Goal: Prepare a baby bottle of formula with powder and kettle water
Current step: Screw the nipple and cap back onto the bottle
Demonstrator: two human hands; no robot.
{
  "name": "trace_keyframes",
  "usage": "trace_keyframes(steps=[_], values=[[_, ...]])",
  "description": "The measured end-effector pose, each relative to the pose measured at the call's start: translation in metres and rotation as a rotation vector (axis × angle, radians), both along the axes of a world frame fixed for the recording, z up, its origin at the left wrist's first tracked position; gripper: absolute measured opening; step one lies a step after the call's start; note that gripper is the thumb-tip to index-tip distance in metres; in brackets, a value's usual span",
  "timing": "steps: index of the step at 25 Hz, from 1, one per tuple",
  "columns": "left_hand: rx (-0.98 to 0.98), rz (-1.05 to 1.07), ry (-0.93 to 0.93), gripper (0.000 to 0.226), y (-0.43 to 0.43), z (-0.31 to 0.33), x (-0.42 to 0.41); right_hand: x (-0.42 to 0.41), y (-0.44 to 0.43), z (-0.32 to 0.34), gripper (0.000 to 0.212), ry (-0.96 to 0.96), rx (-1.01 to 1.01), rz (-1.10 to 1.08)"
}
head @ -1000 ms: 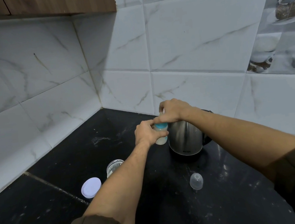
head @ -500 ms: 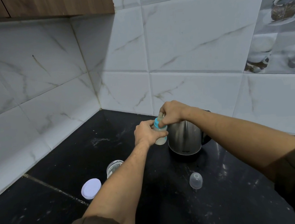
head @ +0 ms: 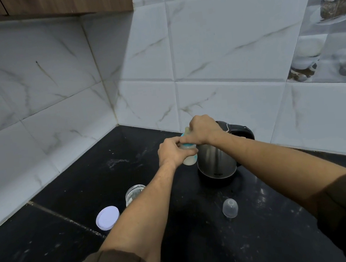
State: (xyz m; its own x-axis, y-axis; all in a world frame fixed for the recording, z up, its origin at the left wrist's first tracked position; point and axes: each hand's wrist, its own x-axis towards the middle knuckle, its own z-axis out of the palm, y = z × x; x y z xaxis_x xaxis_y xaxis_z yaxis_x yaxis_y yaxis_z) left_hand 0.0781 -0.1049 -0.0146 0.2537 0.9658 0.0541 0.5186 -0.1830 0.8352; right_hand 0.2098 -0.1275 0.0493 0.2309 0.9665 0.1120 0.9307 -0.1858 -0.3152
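A small baby bottle (head: pixel 189 158) with milky liquid and a teal collar stands upright on the black counter, just left of the steel kettle (head: pixel 215 160). My left hand (head: pixel 171 152) grips the bottle's body. My right hand (head: pixel 203 129) is curled over the teal collar and nipple at the top, and the nipple tip shows beside its fingers. The kettle sits on its dark base with its black handle toward the wall.
An open clear powder jar (head: pixel 134 193) stands near my left forearm, its white lid (head: pixel 107 217) lying flat to the left. A clear dome cap (head: pixel 230 208) sits on the black counter (head: pixel 51 243) in front of the kettle. Tiled walls close the corner.
My right hand has turned on the bottle's top, so the nipple tip now shows at its left. The left hand keeps its hold on the bottle, which stays in place.
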Motion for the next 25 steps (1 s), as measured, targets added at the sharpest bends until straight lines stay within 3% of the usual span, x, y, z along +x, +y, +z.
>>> trace_keyframes(steps=[3, 6, 12, 19, 23, 25], values=[[-0.014, -0.001, -0.013, 0.032, 0.002, 0.001, -0.005, 0.007, -0.001, 0.000, 0.043, 0.088, -0.107, 0.145], [-0.019, -0.028, -0.019, 0.036, 0.001, 0.002, -0.008, 0.010, -0.002, 0.005, 0.041, 0.039, -0.107, 0.182], [-0.009, -0.007, -0.033, 0.029, -0.003, 0.003, -0.005, -0.003, -0.005, -0.004, 0.040, -0.051, -0.019, 0.096], [0.067, 0.055, 0.016, 0.020, -0.006, 0.004, -0.003, -0.025, -0.012, -0.025, 0.037, -0.004, 0.157, -0.107], [0.034, 0.022, 0.005, 0.032, -0.003, 0.000, -0.014, -0.010, -0.008, -0.016, 0.045, 0.063, -0.013, 0.065], [0.012, -0.023, -0.010, 0.036, -0.001, 0.003, -0.019, -0.003, -0.009, -0.007, 0.039, 0.035, -0.092, 0.163]])
